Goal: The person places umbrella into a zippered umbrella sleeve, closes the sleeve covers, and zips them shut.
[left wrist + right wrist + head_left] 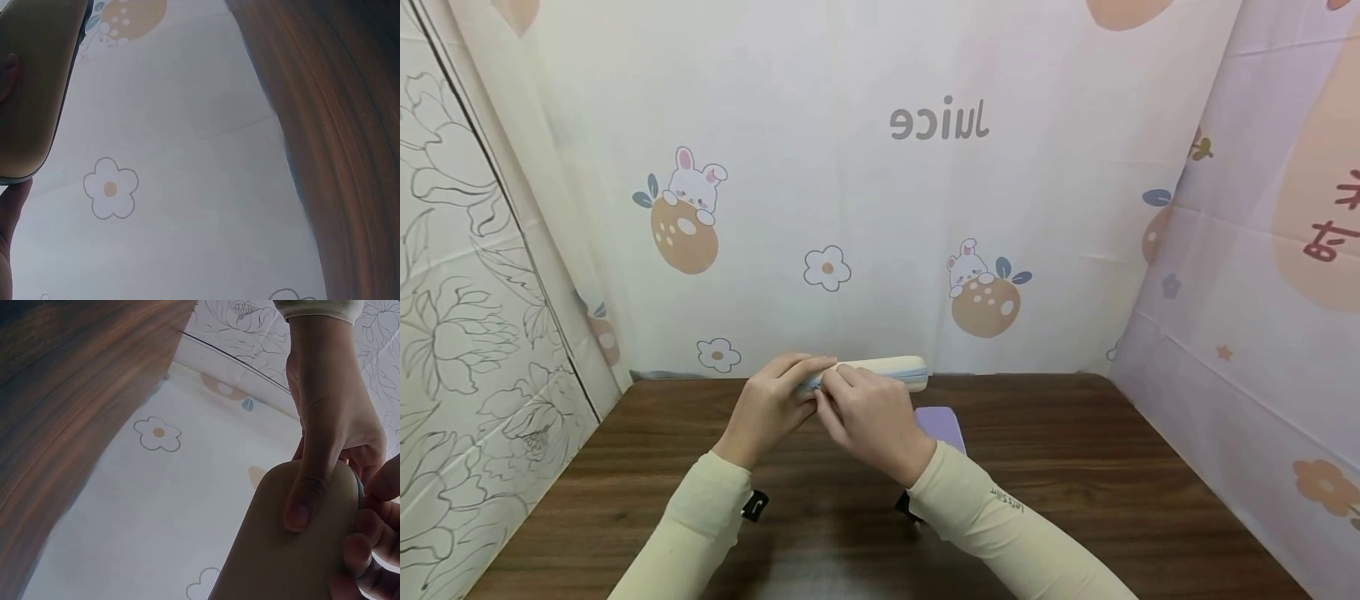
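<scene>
A cream zippered case (883, 364) with rounded ends and a light blue zipper band is held up above the far part of the table. My left hand (767, 410) grips its left end, the thumb lying flat across the broad cream face in the right wrist view. Curled fingers of my right hand (871, 417) pinch at the zippered edge close to that left end; the zipper pull is hidden by them. In the left wrist view the case (37, 94) fills the upper left corner, its zipper line looking closed along the visible side.
On the dark wooden table (1037, 483) lies a purple flat object (942, 425), partly covered by my right forearm. Behind the table's far edge hangs a printed cloth (880, 192), with more patterned cloth at both sides.
</scene>
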Action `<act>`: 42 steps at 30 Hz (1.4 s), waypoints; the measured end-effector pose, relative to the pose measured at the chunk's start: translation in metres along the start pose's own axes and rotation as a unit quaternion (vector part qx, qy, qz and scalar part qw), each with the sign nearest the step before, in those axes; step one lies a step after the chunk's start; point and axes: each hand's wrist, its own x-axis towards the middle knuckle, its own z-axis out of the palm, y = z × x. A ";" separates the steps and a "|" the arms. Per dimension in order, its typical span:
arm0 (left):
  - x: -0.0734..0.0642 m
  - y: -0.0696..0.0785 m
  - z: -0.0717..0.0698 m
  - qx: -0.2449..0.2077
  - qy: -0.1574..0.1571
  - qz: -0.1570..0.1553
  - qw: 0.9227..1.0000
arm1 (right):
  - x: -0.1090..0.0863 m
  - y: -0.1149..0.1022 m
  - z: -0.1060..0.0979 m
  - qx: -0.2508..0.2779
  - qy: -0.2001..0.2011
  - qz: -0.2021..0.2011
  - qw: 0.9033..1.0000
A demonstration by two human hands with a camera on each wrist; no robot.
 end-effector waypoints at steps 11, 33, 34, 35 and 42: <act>0.002 0.001 0.000 -0.003 0.009 -0.007 1.000 | -0.002 0.004 -0.002 -0.014 0.011 -0.007 1.000; 0.001 0.001 -0.005 -0.003 0.012 -0.016 1.000 | -0.011 0.021 -0.011 -0.008 0.000 0.013 1.000; 0.001 0.001 -0.005 -0.002 0.013 -0.016 1.000 | -0.011 0.021 -0.011 -0.007 -0.001 0.013 1.000; 0.001 0.002 -0.005 -0.001 0.012 -0.017 1.000 | -0.011 0.021 -0.012 -0.007 -0.001 0.014 1.000; 0.002 0.001 -0.006 -0.001 0.009 -0.022 1.000 | -0.014 0.026 -0.015 -0.007 -0.001 0.018 1.000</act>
